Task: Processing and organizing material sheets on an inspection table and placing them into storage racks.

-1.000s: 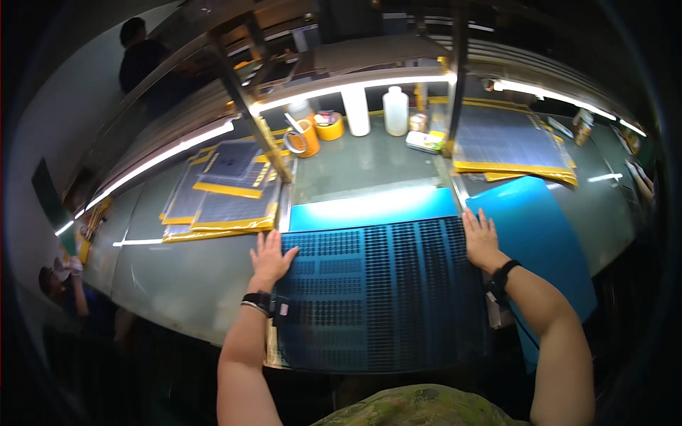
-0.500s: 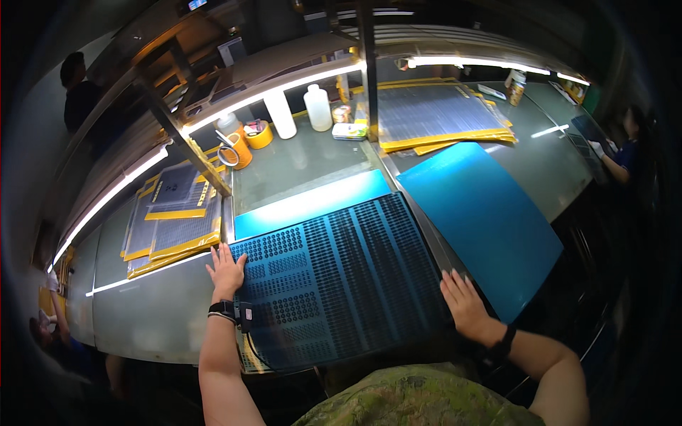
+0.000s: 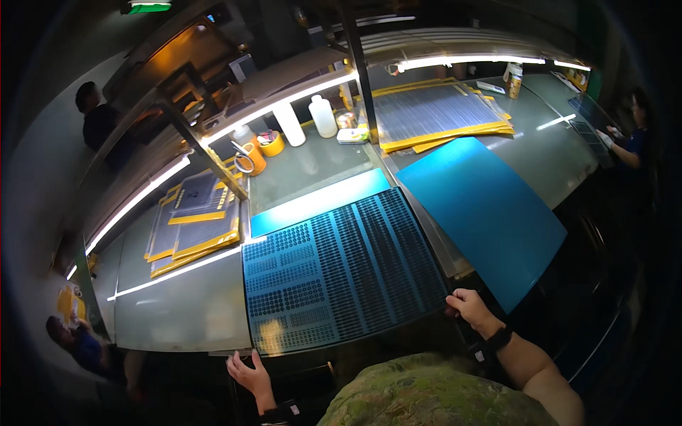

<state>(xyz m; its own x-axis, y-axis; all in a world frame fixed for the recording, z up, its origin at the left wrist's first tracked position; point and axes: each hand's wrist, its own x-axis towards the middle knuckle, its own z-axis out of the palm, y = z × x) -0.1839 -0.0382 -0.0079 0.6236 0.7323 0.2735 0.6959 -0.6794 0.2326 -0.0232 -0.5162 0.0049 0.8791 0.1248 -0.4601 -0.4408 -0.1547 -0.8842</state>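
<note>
A dark sheet printed with rows of small shapes (image 3: 341,284) lies over a blue panel on the table, a strip of the blue panel (image 3: 320,202) showing beyond its far edge. My right hand (image 3: 472,312) is closed at the sheet's near right corner, fingers curled round the edge. My left hand (image 3: 250,376) is just below the near left corner, fingers apart and nothing in them; whether a fingertip touches the edge is hard to see. To the right, a plain blue panel (image 3: 490,213) lies tilted, its near end over the table's edge.
Yellow-edged sheets (image 3: 195,220) are stacked at left, and more (image 3: 440,113) at back right. White bottles (image 3: 322,117) and an orange tape roll (image 3: 271,144) stand behind. A metal post (image 3: 202,149) holds lamps overhead. Other people (image 3: 629,145) are at the far right and left.
My left hand has come off the sheet's left edge and down to its near left corner. My right hand has gone from lying flat to gripping the near right corner. The view has shifted slightly.
</note>
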